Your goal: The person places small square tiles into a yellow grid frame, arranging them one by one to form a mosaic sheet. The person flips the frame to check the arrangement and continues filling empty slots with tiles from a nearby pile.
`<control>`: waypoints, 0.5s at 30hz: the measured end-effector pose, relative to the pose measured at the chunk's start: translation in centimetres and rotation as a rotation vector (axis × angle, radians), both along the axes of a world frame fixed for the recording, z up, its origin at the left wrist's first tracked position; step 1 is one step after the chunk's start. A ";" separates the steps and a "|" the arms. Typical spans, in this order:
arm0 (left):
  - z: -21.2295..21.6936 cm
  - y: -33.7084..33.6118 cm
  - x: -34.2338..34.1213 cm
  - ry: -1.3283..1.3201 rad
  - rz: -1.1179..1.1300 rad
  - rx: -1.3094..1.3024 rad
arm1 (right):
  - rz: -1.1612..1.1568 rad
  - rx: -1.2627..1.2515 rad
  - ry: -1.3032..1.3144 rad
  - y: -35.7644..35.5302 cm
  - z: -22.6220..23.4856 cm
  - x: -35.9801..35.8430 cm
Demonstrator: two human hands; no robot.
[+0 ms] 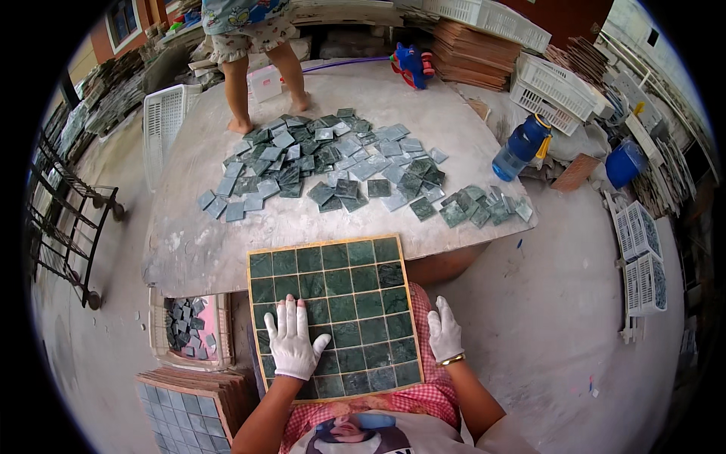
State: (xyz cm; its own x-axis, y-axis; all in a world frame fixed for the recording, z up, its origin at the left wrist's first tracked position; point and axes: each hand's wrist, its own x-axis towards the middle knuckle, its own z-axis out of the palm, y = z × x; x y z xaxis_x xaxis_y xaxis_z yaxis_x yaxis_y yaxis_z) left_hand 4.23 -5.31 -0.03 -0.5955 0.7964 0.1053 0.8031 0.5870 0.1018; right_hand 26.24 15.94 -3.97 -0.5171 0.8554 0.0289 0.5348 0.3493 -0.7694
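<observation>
A square board of dark green stone tiles [348, 306], set in a grid inside a thin yellowish frame, leans across my lap at the table's near edge. My left hand [293, 340], in a white glove with bare fingertips showing, lies flat on its left part with fingers spread. Just beyond the board's right edge is my right hand [445, 331], also gloved, fingers stretched forward and nothing visible in it. Ahead, loose green and grey tiles [302, 155] lie in a spread heap on the pale table [204, 253].
A person's bare legs [237, 94] stand on the table's far side, near a blue toy [411, 66]. A blue water bottle [518, 151] stands at the right edge. At lower left are a crate of tiles [227, 329] and stacked tile boards [185, 416]; a black rack [76, 219] stands left.
</observation>
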 end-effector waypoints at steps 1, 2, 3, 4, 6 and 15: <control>0.0 2.5 0.0 -0.001 -0.056 0.021 | -0.029 -0.006 0.017 -0.6 -0.3 0.8; -0.1 4.8 0.3 -0.002 -0.111 0.042 | -0.059 -0.011 0.034 -1.1 -0.6 1.6; 0.1 7.0 1.0 -0.004 -0.179 0.067 | -0.094 -0.018 0.057 -1.4 -0.8 2.1; 0.1 8.5 2.3 -0.008 -0.243 0.093 | -0.110 -0.042 0.093 -1.7 -1.0 2.3; 0.0 10.4 5.8 -0.058 -0.416 0.160 | -0.143 -0.092 0.167 -2.2 -1.3 2.3; -2.1 6.7 11.9 -0.344 -1.012 0.235 | -0.208 -0.007 0.206 0.4 0.0 4.4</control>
State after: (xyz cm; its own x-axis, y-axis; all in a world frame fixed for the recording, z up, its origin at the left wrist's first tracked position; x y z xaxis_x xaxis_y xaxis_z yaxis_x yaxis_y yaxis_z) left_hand 16.16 1.35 -2.16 0.2964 0.9155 0.2720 0.8100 -0.3919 0.4363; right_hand 30.64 16.39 -3.96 -0.3148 0.9429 0.1090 0.4265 0.2431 -0.8712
